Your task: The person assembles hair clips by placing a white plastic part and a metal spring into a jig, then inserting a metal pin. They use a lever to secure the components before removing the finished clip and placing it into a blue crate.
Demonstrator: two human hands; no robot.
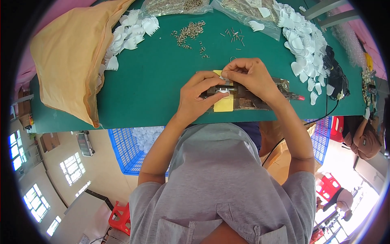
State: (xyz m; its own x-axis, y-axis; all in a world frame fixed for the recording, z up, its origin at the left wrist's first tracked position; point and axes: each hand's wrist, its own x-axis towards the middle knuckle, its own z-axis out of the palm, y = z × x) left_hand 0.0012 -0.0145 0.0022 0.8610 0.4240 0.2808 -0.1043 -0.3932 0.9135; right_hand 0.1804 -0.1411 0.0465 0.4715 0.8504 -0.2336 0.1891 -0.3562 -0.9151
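At the near edge of the green table a dark fixture (248,103) with yellow patches lies in front of me. My left hand (195,95) curls round its left end, thumb and index finger closing on a small white plastic piece (223,90) beside a metal rod. From the right, my right hand (254,79) reaches over the fixture with thumb and index finger pinched together. What sits in that pinch is too small to make out. Farther back lie a heap of small metal springs (190,32) and some loose metal pins (233,35).
A large brown paper bag (67,61) stands at the left, white comb-toothed pieces (132,30) spilling beside it. More white pieces (302,44) are heaped at the right, next to a black cable bundle (336,73). Clear plastic bags (174,7) lie behind; a blue basket (126,152) sits below.
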